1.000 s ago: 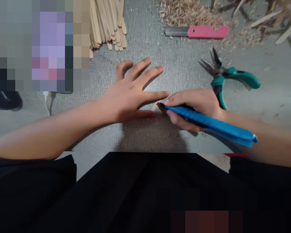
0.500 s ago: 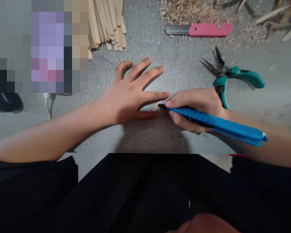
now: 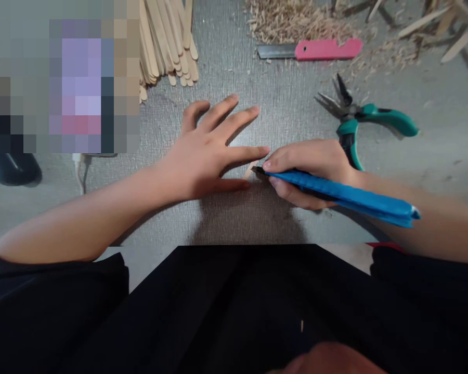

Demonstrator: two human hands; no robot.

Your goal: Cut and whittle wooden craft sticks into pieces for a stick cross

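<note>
My left hand (image 3: 208, 150) lies on the table with its fingers spread. Its thumb and index finger lie on either side of a small pale wooden piece (image 3: 249, 170), and the thumb tip seems to touch its lower end. Pinched in my right hand (image 3: 312, 169) is a blue utility knife (image 3: 351, 197), held like a pen with its handle slanting back over the wrist. The dark blade tip is at the right side of the wooden piece; whether it presses into it I cannot tell.
Above my right hand lie open green-handled pliers (image 3: 351, 111) and a pink-handled folding blade (image 3: 327, 49). Wood shavings (image 3: 296, 21) are heaped at the back. A bundle of craft sticks (image 3: 167, 41) lies back left, near a white cable (image 3: 78, 171) and a dark rounded object (image 3: 15, 169).
The whole view has shifted slightly, with the table's things appearing a little further left. Both hands keep nearly the same pose, and a bit more of the wooden piece shows.
</note>
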